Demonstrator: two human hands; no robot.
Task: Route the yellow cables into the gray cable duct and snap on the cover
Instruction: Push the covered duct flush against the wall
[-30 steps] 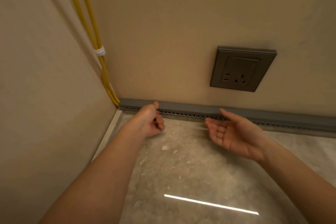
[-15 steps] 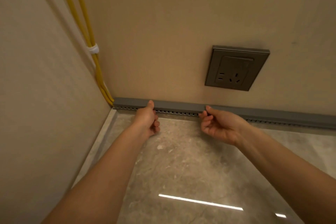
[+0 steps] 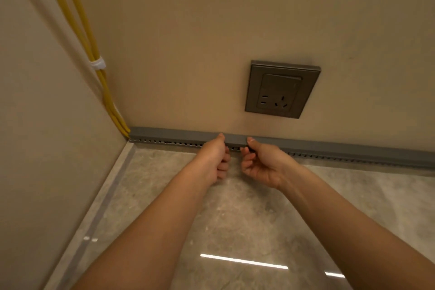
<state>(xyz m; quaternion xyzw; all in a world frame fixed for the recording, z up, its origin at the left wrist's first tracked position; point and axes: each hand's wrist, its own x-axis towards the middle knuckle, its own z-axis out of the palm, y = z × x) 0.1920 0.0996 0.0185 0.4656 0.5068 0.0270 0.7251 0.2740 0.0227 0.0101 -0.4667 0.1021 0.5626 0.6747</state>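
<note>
**Two hands now pinching the duct cover side by side**

Both hands have slid together along the gray cable duct (image 3: 179,135) since a second ago. Back then the right hand (image 3: 261,162) was open, palm up, well apart from the left; half a second ago it had closed onto the strip; now the two sit just beside each other around the middle of the run, about 6 o'clock from the wall socket (image 3: 281,89).

Left hand (image 3: 213,159): thumb on top of the cover, fingers curled under the front edge, so the grip is narrow and closed on the duct. Right hand is the same deal, thumb up top, fingers tucked below.

Yellow cables (image 3: 93,47) come down the corner at 10 o'clock, bundled by a white tie (image 3: 98,64), and disappear into the duct's left end. I can't see any yellow along the slotted lower edge, so my guess is the routing is done and this is the snap-on stage, worked along the strip.

Cover looks seated from the corner up to the hands. Can't tell whether it's clicked home to the right, toward 3 o'clock. That stretch probably needs pressing next.

Floor (image 3: 235,219) below is glossy tile, nothing on it.
</note>
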